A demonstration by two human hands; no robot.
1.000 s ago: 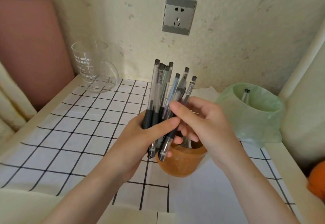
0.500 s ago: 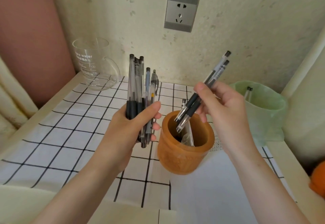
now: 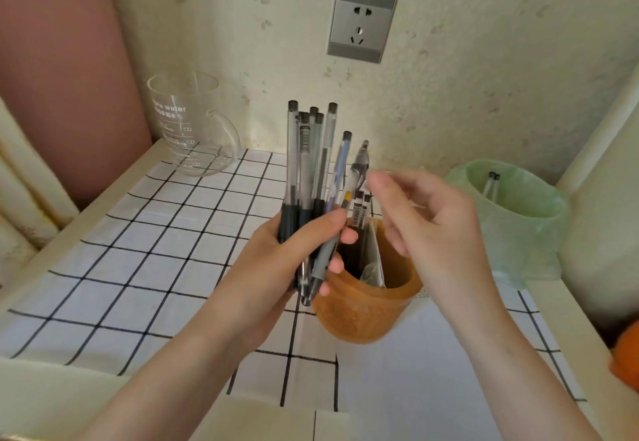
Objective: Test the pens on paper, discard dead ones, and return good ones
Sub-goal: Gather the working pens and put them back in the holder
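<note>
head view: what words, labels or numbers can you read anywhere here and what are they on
"re water": white print on the glass mug; the first word's start is not legible.
Characters beneath it and the level marks: too blurred to read.
Barcode labels on the two pens in the orange cup and in the left hand's bundle: too small to read.
Wall socket: no text.
</note>
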